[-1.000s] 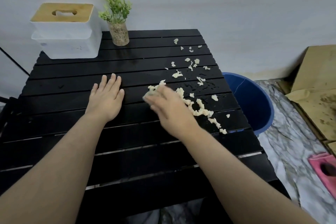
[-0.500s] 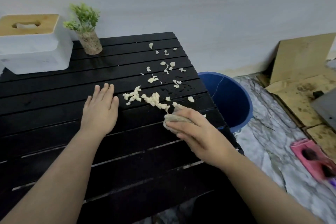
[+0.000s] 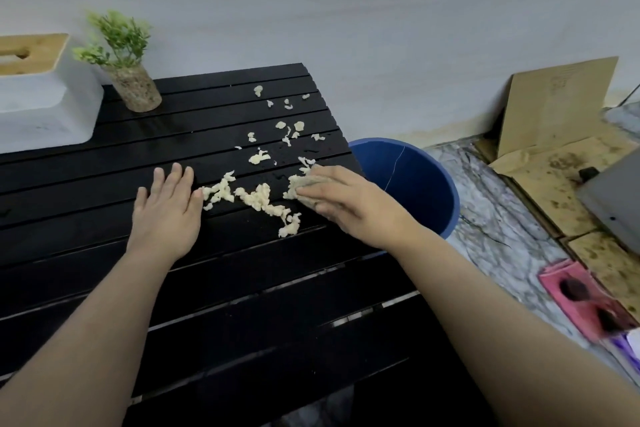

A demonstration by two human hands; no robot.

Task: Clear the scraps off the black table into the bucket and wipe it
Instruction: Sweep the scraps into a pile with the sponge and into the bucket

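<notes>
Pale yellow scraps [image 3: 258,198] lie in a loose line across the middle of the black slatted table [image 3: 242,305], with several smaller bits [image 3: 287,130] scattered toward its far right corner. My right hand [image 3: 349,201] presses a crumpled beige cloth [image 3: 299,185] onto the table near its right edge, at the right end of the scrap line. My left hand [image 3: 166,208] lies flat on the slats, fingers together, its thumb touching the left end of the scraps. A blue bucket [image 3: 415,180] stands on the floor just beyond the table's right edge.
A white tissue box with a wooden lid [image 3: 38,94] and a small potted plant [image 3: 126,62] stand at the table's back left. Cardboard [image 3: 554,114] leans on the wall at right. A pink object [image 3: 588,302] lies on the marble floor.
My right hand with the cloth has moved back along the right edge toward the bucket side. The scrap line is now longer and reaches my left thumb. The view shifted right.
</notes>
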